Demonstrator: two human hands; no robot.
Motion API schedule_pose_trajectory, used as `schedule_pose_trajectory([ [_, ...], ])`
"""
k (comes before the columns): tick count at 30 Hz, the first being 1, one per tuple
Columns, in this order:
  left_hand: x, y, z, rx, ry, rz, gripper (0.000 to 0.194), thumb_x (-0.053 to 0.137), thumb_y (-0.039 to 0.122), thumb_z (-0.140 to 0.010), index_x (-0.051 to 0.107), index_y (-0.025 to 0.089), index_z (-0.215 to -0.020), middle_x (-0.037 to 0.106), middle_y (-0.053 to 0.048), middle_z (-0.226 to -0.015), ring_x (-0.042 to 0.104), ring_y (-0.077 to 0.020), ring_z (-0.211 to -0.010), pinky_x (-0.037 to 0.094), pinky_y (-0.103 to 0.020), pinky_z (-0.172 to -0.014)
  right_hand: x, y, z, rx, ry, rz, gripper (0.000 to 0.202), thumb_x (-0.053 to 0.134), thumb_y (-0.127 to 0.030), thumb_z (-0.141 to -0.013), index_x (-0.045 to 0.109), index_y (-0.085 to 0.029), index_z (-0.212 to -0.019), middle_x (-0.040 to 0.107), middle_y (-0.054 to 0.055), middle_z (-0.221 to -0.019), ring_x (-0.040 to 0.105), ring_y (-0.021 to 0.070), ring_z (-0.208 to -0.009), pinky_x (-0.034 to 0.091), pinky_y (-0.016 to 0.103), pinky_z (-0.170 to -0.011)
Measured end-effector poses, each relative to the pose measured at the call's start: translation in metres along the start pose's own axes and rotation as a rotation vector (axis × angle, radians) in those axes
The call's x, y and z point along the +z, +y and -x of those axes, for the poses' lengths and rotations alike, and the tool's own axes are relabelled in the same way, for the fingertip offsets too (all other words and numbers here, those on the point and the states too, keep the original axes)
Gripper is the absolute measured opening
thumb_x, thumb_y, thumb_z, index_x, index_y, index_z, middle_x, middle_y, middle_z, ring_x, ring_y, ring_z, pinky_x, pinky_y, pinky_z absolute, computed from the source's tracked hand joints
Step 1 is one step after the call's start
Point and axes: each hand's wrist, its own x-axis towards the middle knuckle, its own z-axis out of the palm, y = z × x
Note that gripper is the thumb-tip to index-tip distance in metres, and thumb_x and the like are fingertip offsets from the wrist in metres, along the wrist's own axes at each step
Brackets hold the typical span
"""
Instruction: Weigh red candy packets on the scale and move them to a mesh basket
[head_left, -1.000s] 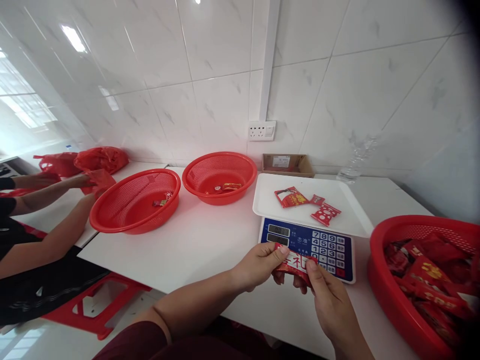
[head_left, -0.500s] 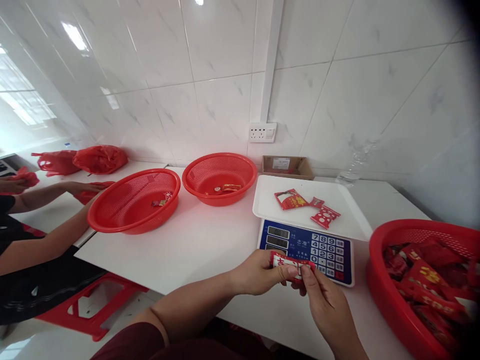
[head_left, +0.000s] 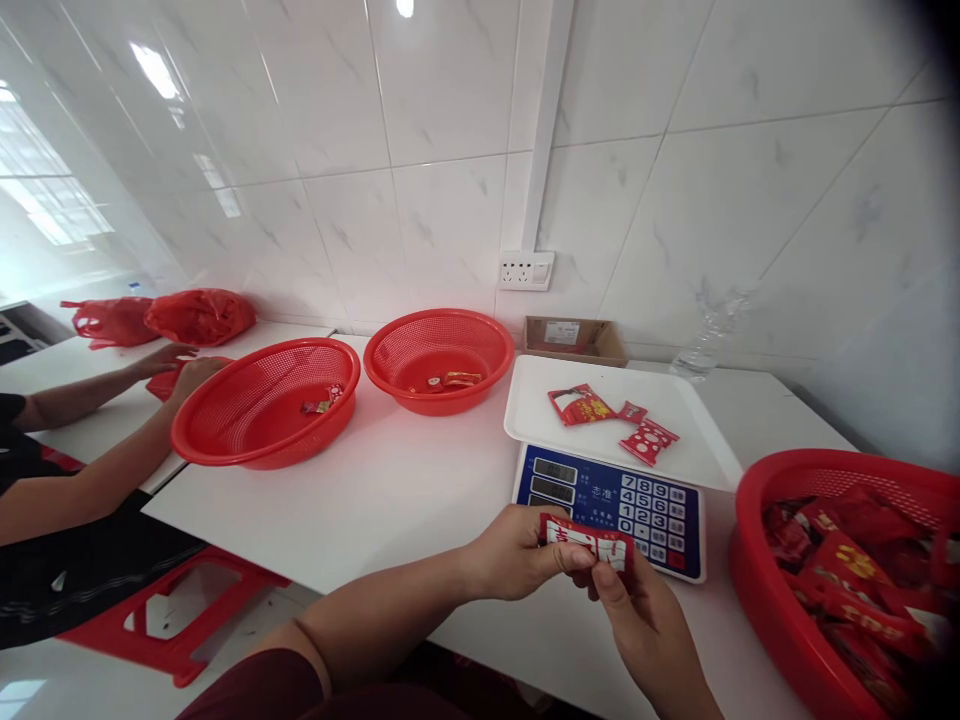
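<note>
Between both hands I hold a small red and white snack packet (head_left: 589, 545) in front of the scale's keypad. My left hand (head_left: 525, 553) is closed on its left end, thumb across the front. My right hand (head_left: 637, 605) pinches the right end, its thumb at the lower edge. Behind them stands a blue-fronted electronic scale (head_left: 611, 510) with a white weighing tray (head_left: 697, 430). On that tray lie a larger red packet (head_left: 580, 404), a tiny red packet (head_left: 631, 411) and a white-dotted red packet (head_left: 648, 441).
A red basket full of packets (head_left: 780, 600) stands at the right. Two red baskets (head_left: 262, 400) (head_left: 439, 345) hold a few packets. A cardboard box (head_left: 574, 340) and a clear plastic bottle (head_left: 697, 355) are by the wall. Another person's arms (head_left: 90, 480) reach over the left table, near red bags (head_left: 199, 315).
My right thumb has shifted to the packet's lower edge, and the packet is turned slightly. At the left, the other person's hands have moved; the far one now is open beside the red bag.
</note>
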Motion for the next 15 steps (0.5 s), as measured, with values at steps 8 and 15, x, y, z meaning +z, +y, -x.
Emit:
schedule_pose_trajectory([
  [8, -0.0049, 0.0048, -0.0003, -0.092, -0.025, -0.034, 0.047, 0.065, 0.058, -0.065, 0.059, 0.013, -0.077, 0.062, -0.003, -0.073, 0.058, -0.0156, -0.072, 0.045, -0.026, -0.068, -0.0039, -0.0014, -0.002, -0.059, 0.021, 0.095, 0.036, 0.048, -0.054, -0.078, 0.061, -0.021, -0.077, 0.062, 0.002, -0.062, 0.054, 0.0147, -0.053, 0.047, 0.024, -0.05],
  [15, -0.0031, 0.0008, -0.0021, -0.124, -0.142, -0.022, 0.053, 0.056, 0.063, -0.07, 0.061, 0.012, -0.084, 0.058, -0.004, -0.079, 0.054, -0.0138, -0.074, 0.044, -0.024, -0.067, -0.0008, -0.0054, -0.0013, -0.01, 0.093, 0.256, 0.042, 0.04, -0.054, -0.082, 0.058, -0.022, -0.062, 0.057, 0.001, -0.054, 0.05, 0.0146, -0.049, 0.044, 0.024, -0.05],
])
